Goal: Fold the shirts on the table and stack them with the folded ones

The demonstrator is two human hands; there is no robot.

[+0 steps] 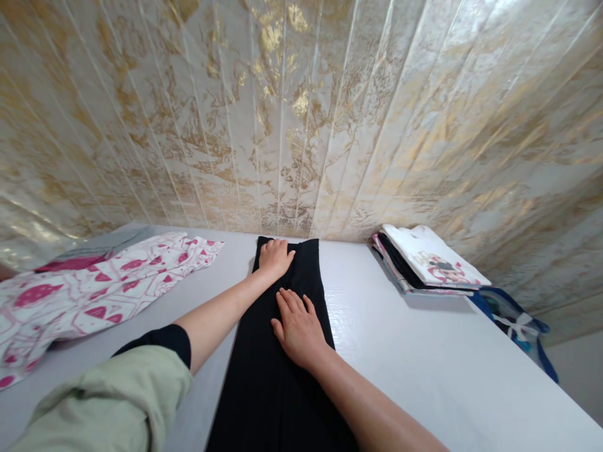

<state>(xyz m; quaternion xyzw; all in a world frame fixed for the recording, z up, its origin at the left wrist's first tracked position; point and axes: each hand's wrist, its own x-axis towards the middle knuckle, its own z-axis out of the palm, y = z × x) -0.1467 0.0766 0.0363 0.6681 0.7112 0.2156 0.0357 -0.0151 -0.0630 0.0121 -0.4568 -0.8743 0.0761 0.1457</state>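
Observation:
A long black garment, probably trousers (277,389), lies lengthwise down the white table, its narrow end toward the wall and its near end cut off by the frame. My left hand (276,257) rests flat on it close to the far end, fingers extended. Lower down and slightly right, my right hand (300,326) presses on the same cloth with its palm down and fingers spread. Neither hand grips the fabric.
To the left lie a white garment with pink prints (113,289) and grey and pink clothes (98,248). A folded stack topped by a white shirt (428,254) sits at the back right of the table (414,358). Beyond the right edge is a blue-trimmed bag (518,323).

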